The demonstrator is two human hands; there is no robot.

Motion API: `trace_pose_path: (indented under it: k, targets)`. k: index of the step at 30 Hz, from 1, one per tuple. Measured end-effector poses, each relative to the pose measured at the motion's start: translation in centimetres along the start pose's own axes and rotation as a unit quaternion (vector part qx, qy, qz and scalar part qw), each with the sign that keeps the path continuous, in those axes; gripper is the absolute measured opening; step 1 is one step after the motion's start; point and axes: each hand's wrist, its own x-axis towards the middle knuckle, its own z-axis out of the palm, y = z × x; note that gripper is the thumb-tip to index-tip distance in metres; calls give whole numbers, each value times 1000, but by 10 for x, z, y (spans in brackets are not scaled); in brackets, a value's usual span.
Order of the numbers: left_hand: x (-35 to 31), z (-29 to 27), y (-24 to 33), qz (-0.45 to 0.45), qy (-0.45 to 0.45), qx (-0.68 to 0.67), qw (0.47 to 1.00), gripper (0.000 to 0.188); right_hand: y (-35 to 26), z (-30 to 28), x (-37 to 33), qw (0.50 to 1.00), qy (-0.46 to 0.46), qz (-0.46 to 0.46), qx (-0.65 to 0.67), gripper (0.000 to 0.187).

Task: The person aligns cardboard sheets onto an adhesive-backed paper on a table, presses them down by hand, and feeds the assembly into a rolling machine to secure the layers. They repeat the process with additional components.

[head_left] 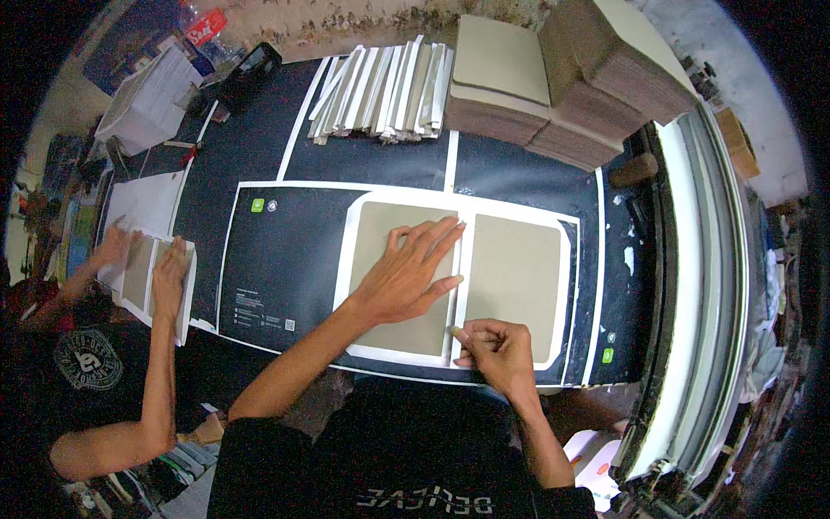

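Note:
A white sheet (519, 210) lies in front of me with two grey-brown cardboard panels on it, a left panel (377, 227) and a right panel (517, 277). Between the panels runs a narrow strip (464, 259). My left hand (402, 278) rests flat across the left panel, fingers spread, with fingertips and thumb at the strip's edge. Close to the strip's near end, my right hand (500, 350) is closed, thumb and curled fingers pinching at the strip. Its fingers partly hide the strip there.
Piled strips (385, 91) lie at the far side of the black-topped table (285, 229). Tall cardboard stacks (501, 60) stand at the back right. A long pale roller-like bar (705, 294) borders the right. At left, a co-worker's hands (169, 275) press a similar panelled sheet.

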Motion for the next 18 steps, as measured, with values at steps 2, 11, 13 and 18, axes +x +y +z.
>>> trace_pose_path:
  k: [2, 11, 13, 18]
  targets:
    - [-2, -6, 9, 29, 2, 1, 1000, 75, 1, 1, -2, 1000, 3, 5, -11, 16]
    - [2, 1, 3, 30, 4, 68, 997, 76, -4, 4, 14, 1000, -1, -3, 3, 19]
    - [3, 1, 4, 32, 2, 72, 997, 76, 1, 3, 16, 1000, -6, -7, 11, 20]
    - [4, -2, 6, 31, -2, 77, 997, 76, 0, 3, 16, 1000, -9, -6, 15, 20]
